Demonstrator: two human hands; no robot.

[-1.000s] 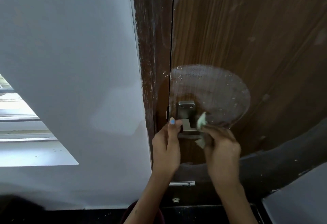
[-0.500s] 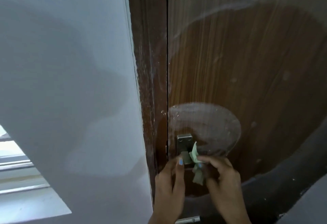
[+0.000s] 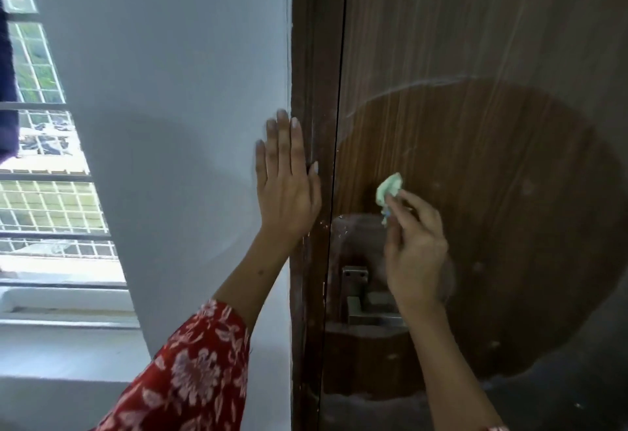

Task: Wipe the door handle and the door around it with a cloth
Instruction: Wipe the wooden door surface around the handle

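The right hand (image 3: 413, 247) pinches a small, soft, wadded cloth (image 3: 390, 189) against the wooden door (image 3: 475, 158), just above the metal door handle (image 3: 360, 298). The cloth looks light and limp, best kept bunched in the fingertips. The left hand (image 3: 287, 189) lies open and flat on the wall (image 3: 170, 90).

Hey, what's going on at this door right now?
A person is cleaning a brown wooden door. The right hand pinches a small crumpled pale green cloth against the door panel just above the metal door handle. The left hand is flat and open on the white wall, at the edge of the door frame, and holds nothing. The handle itself is untouched at this moment.
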